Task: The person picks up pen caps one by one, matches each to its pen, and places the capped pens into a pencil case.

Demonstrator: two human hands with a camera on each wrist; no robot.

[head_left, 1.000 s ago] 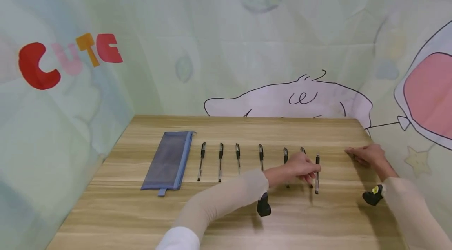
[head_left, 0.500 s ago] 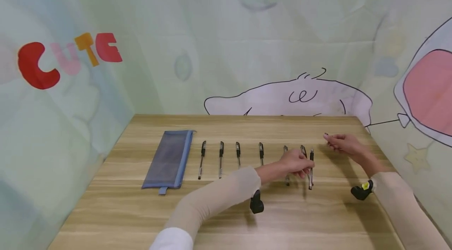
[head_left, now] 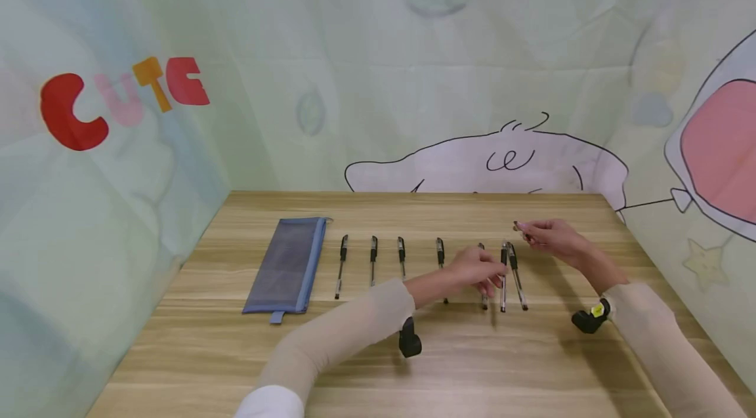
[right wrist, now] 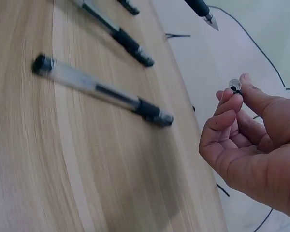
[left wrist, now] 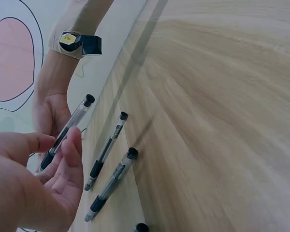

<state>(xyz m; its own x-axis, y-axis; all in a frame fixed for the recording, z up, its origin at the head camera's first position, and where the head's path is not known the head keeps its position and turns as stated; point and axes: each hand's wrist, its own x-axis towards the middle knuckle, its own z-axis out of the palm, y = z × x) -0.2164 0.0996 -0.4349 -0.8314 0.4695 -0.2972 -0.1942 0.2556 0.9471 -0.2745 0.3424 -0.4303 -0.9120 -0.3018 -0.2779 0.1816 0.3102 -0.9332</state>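
A clear pen with a black grip (head_left: 504,277) is pinched between thumb and fingers of my left hand (head_left: 472,268), just above the table. In the left wrist view this pen (left wrist: 76,117) slants, its black end plug uppermost. Its bare writing tip (right wrist: 211,21) shows at the top of the right wrist view. My right hand (head_left: 554,237) is farther back and to the right. Between its thumb and fingertips it pinches a small clear-and-black pen cap (right wrist: 235,86). One capped pen (head_left: 518,280) lies on the table between the hands, beside the held pen.
Several capped pens (head_left: 341,267) lie in a row on the wooden table (head_left: 472,365), leading left from the hands. A blue mesh zip pouch (head_left: 280,267) lies flat left of the row. A printed cloth wall (head_left: 266,109) rises behind the table.
My left hand has shifted left with the pen, past the rightmost lying pen. My right hand has come left and inward from the table's right side, still pinching the small cap.
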